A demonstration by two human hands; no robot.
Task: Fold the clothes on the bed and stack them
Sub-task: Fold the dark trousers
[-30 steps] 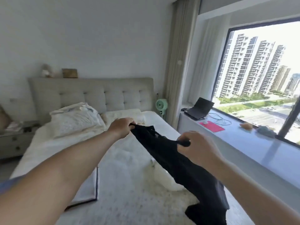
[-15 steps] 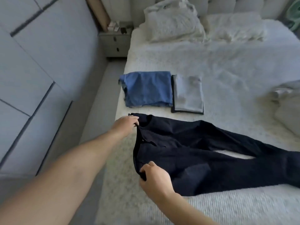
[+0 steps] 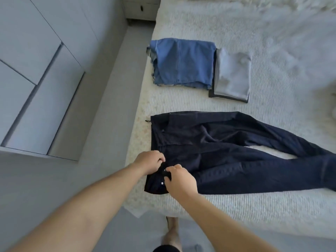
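Observation:
Dark navy trousers (image 3: pixel 236 151) lie spread flat on the white bed (image 3: pixel 272 211), waistband toward the left edge, legs running off to the right. My left hand (image 3: pixel 150 161) and my right hand (image 3: pixel 179 180) both pinch the near part of the waistband by its button fly, fingers curled on the cloth. Beyond the trousers sit folded blue jeans (image 3: pixel 183 63) and, touching their right side, a folded grey garment (image 3: pixel 231 77) on top of a darker piece.
Grey wardrobe doors (image 3: pixel 36 70) line the left side, with a narrow floor strip (image 3: pixel 112 106) between them and the bed. A nightstand (image 3: pixel 141 8) stands at the top. My bare foot (image 3: pixel 171 233) is on the floor by the bed's near edge.
The trousers went from held up in the air to lying flat on the bed. My left hand came from the far waistband corner down to the button fly beside my right hand.

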